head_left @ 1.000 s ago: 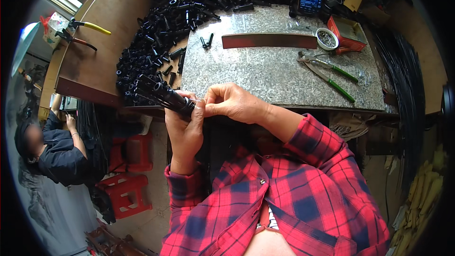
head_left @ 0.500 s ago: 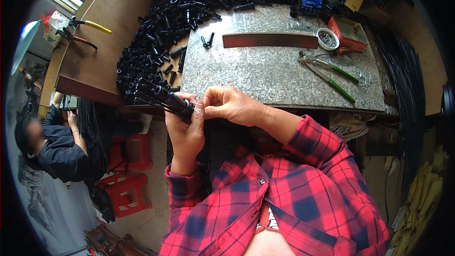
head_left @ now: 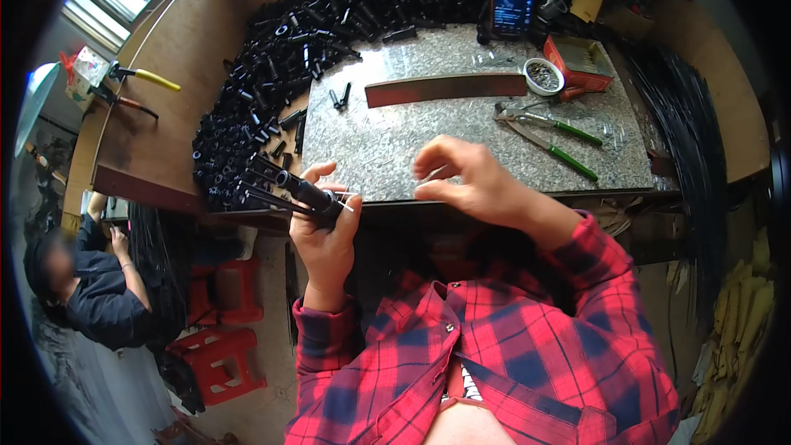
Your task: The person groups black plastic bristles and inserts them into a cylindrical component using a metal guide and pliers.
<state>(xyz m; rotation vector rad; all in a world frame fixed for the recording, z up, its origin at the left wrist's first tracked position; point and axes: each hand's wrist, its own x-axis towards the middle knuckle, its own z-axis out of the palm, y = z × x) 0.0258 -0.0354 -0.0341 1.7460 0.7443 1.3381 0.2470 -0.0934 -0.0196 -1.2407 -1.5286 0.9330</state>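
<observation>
Worktop point(head_left: 387, 152), with a black heap point(head_left: 272, 74) along its left and far edges.
A dark strip point(head_left: 445, 90) lies toward the far edge, pliers point(head_left: 568, 162) nearer the right edge; the right hand point(head_left: 479, 187) hangs over the near edge, its grip slack, thumb and fingers parted; the left hand point(head_left: 323, 241), at the near left corner, has its grip clenched around black tubes point(head_left: 309, 194), white pins point(head_left: 347, 206) by the thumb.
</observation>
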